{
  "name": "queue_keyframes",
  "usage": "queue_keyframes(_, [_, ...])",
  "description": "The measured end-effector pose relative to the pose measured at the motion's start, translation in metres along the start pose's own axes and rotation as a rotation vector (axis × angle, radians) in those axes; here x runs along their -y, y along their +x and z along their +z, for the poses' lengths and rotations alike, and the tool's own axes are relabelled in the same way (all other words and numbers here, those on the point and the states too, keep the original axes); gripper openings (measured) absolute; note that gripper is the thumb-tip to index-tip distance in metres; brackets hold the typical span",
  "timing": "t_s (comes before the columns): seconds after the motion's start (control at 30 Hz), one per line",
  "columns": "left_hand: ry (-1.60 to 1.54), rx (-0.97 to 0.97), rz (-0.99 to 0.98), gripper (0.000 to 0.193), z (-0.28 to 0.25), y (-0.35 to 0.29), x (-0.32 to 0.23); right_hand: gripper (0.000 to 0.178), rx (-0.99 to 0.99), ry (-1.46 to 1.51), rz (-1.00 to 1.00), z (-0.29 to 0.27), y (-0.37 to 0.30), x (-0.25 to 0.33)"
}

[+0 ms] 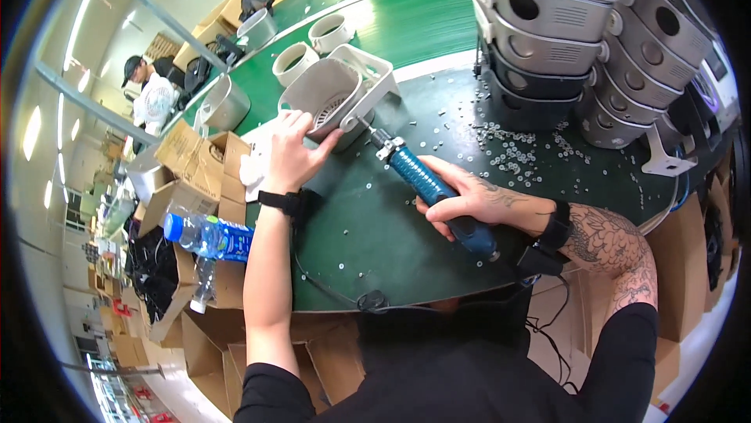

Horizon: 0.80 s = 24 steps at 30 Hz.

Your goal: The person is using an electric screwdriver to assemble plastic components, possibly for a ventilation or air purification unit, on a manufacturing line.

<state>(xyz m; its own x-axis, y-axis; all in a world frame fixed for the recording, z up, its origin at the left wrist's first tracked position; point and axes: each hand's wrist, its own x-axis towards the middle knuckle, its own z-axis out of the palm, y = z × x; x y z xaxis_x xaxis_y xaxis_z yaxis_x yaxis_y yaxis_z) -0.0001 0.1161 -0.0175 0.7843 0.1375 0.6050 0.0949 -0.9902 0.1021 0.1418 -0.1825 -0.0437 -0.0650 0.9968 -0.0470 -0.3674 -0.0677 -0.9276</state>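
Note:
My right hand [461,192] is wrapped round a blue electric screwdriver [422,176]. The driver points up and to the left, and its tip meets the near right side of a grey plastic housing [342,98], by a round tab. Vent slots show inside this housing, and a pale bracket [379,71] stands out at its far right side. My left hand [296,145] rests against the housing's near left wall, with thumb and fingers spread along its edge. The screw at the driver's tip, if any, is too small to make out.
Many small nuts and washers [508,149] lie scattered on the dark green table [352,219]. Stacked grey housings [551,28] rise at the right. Two pale rings [296,63] sit beyond my work. Cartons [199,161] and a water bottle [207,235] stand left; another person [152,94] is further off.

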Motion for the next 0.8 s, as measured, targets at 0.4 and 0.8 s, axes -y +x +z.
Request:
queue_keyframes(0.4, [-0.013, -0.012, 0.015, 0.046, 0.004, -0.002, -0.006, 0.075, 0.032, 0.001, 0.049, -0.002, 0.000, 0.000])
queue_keyframes(0.8, [-0.028, -0.018, 0.020, 0.044, 0.003, -0.001, -0.012, 0.085, 0.051, 0.046, 0.081, -0.005, 0.001, -0.003])
